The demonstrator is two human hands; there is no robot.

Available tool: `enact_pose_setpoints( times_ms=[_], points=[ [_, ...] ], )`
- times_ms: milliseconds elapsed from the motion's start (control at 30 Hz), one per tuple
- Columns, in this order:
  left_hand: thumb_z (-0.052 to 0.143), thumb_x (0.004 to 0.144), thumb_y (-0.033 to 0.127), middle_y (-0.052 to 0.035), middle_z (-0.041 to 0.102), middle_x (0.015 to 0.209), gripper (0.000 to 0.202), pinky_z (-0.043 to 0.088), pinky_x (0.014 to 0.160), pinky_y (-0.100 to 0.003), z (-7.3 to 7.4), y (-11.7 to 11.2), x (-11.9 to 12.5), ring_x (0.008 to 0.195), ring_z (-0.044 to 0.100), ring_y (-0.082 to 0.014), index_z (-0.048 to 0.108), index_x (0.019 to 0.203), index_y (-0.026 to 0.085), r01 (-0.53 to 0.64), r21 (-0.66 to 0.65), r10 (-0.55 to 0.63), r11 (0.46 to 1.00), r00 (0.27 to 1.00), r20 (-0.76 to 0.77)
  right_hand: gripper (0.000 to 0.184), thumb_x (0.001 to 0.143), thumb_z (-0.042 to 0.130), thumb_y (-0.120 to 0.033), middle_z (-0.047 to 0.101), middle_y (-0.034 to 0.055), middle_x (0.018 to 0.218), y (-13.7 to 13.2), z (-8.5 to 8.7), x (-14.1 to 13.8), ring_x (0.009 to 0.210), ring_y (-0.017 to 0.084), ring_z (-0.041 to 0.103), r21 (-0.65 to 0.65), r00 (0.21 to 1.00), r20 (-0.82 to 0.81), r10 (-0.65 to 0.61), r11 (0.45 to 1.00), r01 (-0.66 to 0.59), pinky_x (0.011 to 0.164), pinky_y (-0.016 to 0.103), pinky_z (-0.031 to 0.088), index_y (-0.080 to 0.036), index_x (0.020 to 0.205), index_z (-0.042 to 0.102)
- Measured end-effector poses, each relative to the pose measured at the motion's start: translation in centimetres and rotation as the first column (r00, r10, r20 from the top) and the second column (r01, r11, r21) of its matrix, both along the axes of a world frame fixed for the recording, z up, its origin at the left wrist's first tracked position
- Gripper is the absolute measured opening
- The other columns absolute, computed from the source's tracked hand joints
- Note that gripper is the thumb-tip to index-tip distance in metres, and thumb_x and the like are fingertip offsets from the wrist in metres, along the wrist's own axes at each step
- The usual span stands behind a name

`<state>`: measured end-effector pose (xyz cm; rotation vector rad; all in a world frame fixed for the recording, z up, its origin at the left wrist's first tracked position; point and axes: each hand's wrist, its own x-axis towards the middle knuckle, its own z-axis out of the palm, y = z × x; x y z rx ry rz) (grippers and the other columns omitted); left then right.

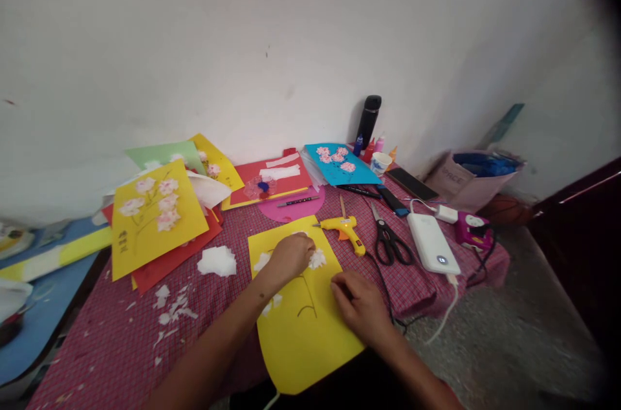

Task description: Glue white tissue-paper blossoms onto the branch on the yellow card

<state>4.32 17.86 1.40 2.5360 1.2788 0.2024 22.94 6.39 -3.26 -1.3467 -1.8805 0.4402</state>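
One hand [292, 256] — the left — sits beside white petals [318, 259].

You face a big pale wall [291, 41] with a few small dark spots, across the top of the frame. Your desk [116, 326] has a red checked cloth [410, 286]. A blue table [63, 291] is at the left. The gray floor [524, 345] shows at lower right, beside something dark red [582, 261].
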Motion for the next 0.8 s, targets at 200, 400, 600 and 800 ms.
enact_pose_setpoints(
  times_ms=[200,400,600,800],
  points=[
    [0.048,0.089,0.014,-0.0085,0.065,0.079,0.025,0.043,0.074,-0.033,-0.5,0.2,0.2,0.077,0.061,-0.0220,0.068,0.074,0.016,0.032,0.015,-0.032,0.999,0.999,-0.022,0.010,0.093,0.053,-0.020,0.067,0.0042,0.081,0.0,0.0,0.0,0.074,0.020,0.064,-0.014,1.000,0.005,-0.006,1.000,0.006,0.067,0.031,0.049,-0.022,0.090,0.062],
    [0.048,0.085,0.008,-0.0093,0.066,0.082,0.023,0.045,0.076,-0.034,-1.0,0.1,-0.1,0.079,0.062,-0.0230,0.069,0.080,0.016,0.069,0.030,-0.067,0.997,0.997,-0.037,0.009,0.093,0.054,-0.020,0.067,0.0040,0.082,0.0,0.0,0.0,0.074,0.020,0.064,-0.006,1.000,0.001,-0.002,1.000,0.002,0.067,0.032,0.049,-0.022,0.091,0.062],
    [0.046,0.090,0.010,-0.0104,0.067,0.086,0.024,0.047,0.078,-0.034,-1.0,0.0,-0.1,0.081,0.063,-0.0231,0.069,0.088,0.016,0.047,0.049,-0.044,0.998,0.997,-0.061,0.010,0.094,0.052,-0.021,0.066,0.0044,0.082,-0.1,-0.3,0.0,0.075,0.019,0.063,-0.017,1.000,-0.009,0.005,1.000,-0.005,0.068,0.032,0.048,-0.021,0.092,0.062],
    [0.048,0.085,0.007,-0.0094,0.067,0.084,0.022,0.047,0.078,-0.034,-1.6,0.5,0.0,0.081,0.063,-0.0227,0.069,0.083,0.015,0.075,0.051,-0.069,0.996,0.991,-0.116,0.012,0.095,0.051,-0.022,0.066,0.0048,0.082,-0.2,-0.3,0.1,0.075,0.019,0.062,-0.037,1.000,-0.012,0.003,0.999,-0.003,0.069,0.031,0.046,-0.020,0.091,0.062]
  ],
)
